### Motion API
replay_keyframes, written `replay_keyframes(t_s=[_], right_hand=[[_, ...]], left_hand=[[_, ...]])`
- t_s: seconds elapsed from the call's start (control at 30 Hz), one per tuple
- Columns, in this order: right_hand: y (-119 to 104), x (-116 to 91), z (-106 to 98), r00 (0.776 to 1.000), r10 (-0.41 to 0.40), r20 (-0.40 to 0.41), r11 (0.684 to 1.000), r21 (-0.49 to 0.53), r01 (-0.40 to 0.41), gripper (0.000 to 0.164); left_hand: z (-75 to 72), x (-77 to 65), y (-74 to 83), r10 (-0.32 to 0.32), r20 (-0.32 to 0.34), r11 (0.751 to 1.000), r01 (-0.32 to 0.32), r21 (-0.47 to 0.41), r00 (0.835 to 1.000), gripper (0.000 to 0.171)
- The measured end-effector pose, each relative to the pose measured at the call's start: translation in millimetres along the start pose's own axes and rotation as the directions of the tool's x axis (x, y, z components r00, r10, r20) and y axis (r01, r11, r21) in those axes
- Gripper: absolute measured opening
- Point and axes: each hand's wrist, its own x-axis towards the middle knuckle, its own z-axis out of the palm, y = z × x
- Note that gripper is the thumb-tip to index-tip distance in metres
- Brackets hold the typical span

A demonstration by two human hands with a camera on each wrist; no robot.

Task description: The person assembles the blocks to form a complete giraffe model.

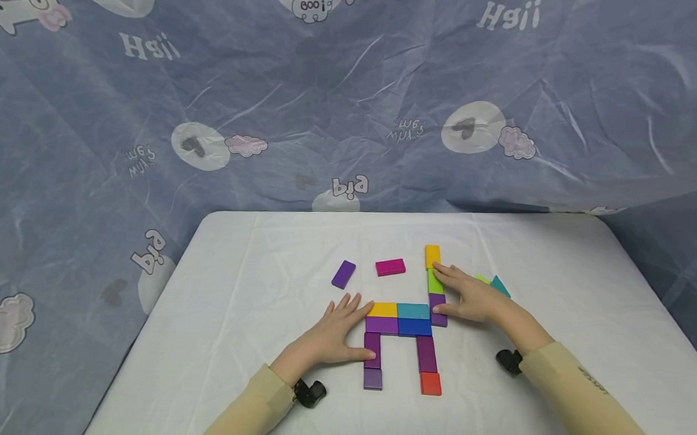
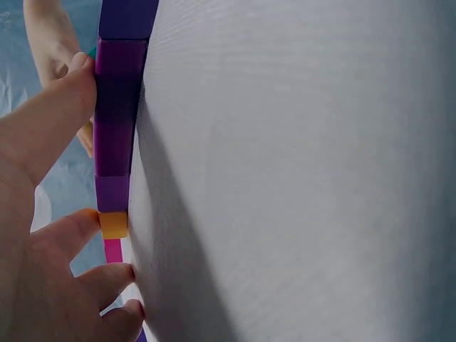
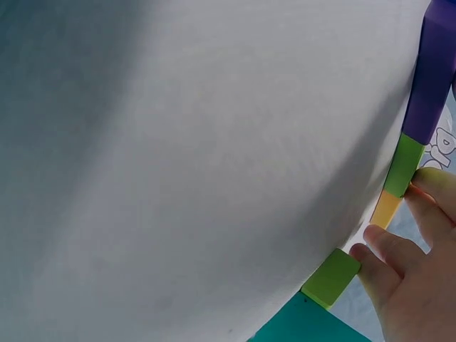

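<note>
Flat coloured blocks lie joined in a figure on the white table. Its body has a yellow block (image 1: 382,309) and a light blue block (image 1: 413,312) over a violet block (image 1: 382,326) and a dark blue block (image 1: 414,327). Two legs run down from it, the right one ending in a red block (image 1: 430,384). My left hand (image 1: 328,335) spreads its fingers at the left side, thumb on the upper purple leg block (image 2: 117,107), index at the yellow one. My right hand (image 1: 471,296) lies with extended fingers along the upright column, touching its green block (image 1: 435,281) and purple block (image 1: 438,301).
Beyond the figure lie a loose purple block (image 1: 343,275) and a magenta block (image 1: 390,267). Right of the column, partly behind my right hand, are a teal triangular block (image 1: 500,287) and a green block (image 3: 331,278). A patterned blue-grey cloth (image 1: 344,114) hangs behind the table (image 1: 240,280).
</note>
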Motion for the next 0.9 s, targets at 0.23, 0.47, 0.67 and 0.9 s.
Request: replay_keyframes(t_s=[0.23,0.47,0.67,0.9], right_hand=[[-2.6,-2.0,1.6,1.0,0.003,-0.02,1.0,-0.008,-0.003,0.088],[-19.2,-20.0,9.8,0.99,-0.03,-0.136,0.999,-0.034,0.026,0.069],[-37.0,-39.8,22.4,0.982,-0.148,-0.115,0.989,-0.041,0.144,0.076],[-49.2,-50.5,34.0,0.987,-0.157,0.029,0.987,-0.029,0.158,0.102]], left_hand=[[-0.4,-0.7,-0.2,0.003,-0.002,1.0,-0.003,-0.001,1.0,0.094],[-1.2,-0.7,-0.2,0.004,0.001,1.0,-0.004,-0.001,1.0,0.094],[-1.2,0.0,0.4,0.0,0.0,1.0,0.0,0.016,1.0,0.094],[-1.4,-0.8,1.4,0.003,-0.006,1.0,-0.003,0.009,1.0,0.094]])
